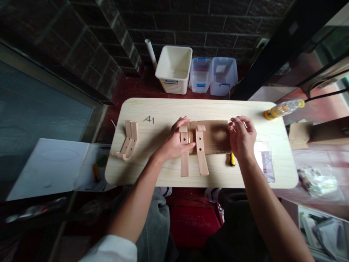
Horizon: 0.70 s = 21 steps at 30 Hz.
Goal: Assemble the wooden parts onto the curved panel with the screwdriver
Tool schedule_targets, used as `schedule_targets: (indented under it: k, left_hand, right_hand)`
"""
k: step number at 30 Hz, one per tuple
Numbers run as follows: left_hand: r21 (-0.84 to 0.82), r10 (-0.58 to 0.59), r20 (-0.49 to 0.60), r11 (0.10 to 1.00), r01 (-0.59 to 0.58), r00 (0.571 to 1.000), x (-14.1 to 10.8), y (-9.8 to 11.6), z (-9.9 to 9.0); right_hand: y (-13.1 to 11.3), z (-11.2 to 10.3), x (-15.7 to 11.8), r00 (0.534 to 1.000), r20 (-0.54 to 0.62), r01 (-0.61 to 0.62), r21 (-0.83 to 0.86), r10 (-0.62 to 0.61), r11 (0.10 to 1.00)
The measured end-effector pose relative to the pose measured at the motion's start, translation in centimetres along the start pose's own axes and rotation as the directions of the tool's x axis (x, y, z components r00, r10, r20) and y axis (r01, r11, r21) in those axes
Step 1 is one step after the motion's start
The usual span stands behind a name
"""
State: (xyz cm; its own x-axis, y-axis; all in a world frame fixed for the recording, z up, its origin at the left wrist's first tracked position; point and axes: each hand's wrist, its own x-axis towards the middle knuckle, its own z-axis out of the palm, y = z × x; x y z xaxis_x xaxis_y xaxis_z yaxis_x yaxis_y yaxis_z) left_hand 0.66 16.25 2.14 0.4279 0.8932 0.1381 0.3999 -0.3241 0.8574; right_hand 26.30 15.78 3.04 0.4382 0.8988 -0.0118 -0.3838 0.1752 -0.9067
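**Two-handed work at the middle of the tabletop (167,174)**

Left hand (173,142): clasped on the left bracket (184,165), with thumb laid across the wood just below a dark hole and fingers bent around beyond the far end. Thumb tip just beside the right bracket (202,165).

Right hand (243,135): at the right edge of the cardboard (215,140), thumb and fingers bent inward, tips close together. Cannot tell whether pinching a small part or nothing.

Position of both brackets: side by side and apart, over the left part of the cardboard, near the middle of the tabletop. Curved ends toward the far edge; straight ends extending past the cardboard toward the near edge. One hole visible in the left bracket, two in the right bracket.

Left end of tabletop: bracket pair (131,141), two wooden pieces set side by side, with four dark spots and curved ends by the left edge. Between bracket pair and left hand, toward the far edge: small screws (148,119).

Right end of tabletop: clear bottle (285,108) with yellow base, at the far right corner; sheet (268,167), partly pixelated, toward the near right corner. Just beside the right wrist: yellow-and-black handle (232,160).

Beyond the far edge, on the floor: cream bin (174,82), clear boxes (224,74) and white tube (150,54).
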Motion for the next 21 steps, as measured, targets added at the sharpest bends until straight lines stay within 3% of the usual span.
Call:
schedule_targets:
  k: [8, 13, 17, 19, 21]
  left_hand:
    - [-0.276, -0.065, -0.013, 0.959, 0.059, 0.998, 0.1, -1.0, -1.9]
    - [-0.283, -0.105, -0.092, 0.956, 0.076, 0.99, -0.1, -1.4, -2.7]
    - [-0.153, -0.08, -0.167, 0.987, 0.054, 0.983, 0.0, -1.2, -2.8]
    - [-0.094, -0.037, -0.255, 0.995, 0.014, 0.966, -0.1, -0.8, -2.7]
    - [-0.03, 0.023, -0.339, 0.999, -0.036, 0.941, -0.5, -0.2, -2.5]
  right_hand:
    - [-1.6, -1.4, 1.1, 0.978, -0.029, -0.199, 0.185, 0.207, 0.962]
    - [-2.2, -2.5, 1.8, 0.978, -0.044, -0.194, 0.185, 0.205, 0.963]
    - [-2.2, -2.5, 1.9, 0.993, -0.065, -0.097, 0.024, 0.098, 0.995]
    - [-2.0, -2.2, 1.5, 0.997, -0.067, 0.034, -0.122, -0.042, 0.992]
    - [-1.7, -1.6, 0.5, 0.974, -0.033, 0.202, -0.315, -0.223, 0.927]
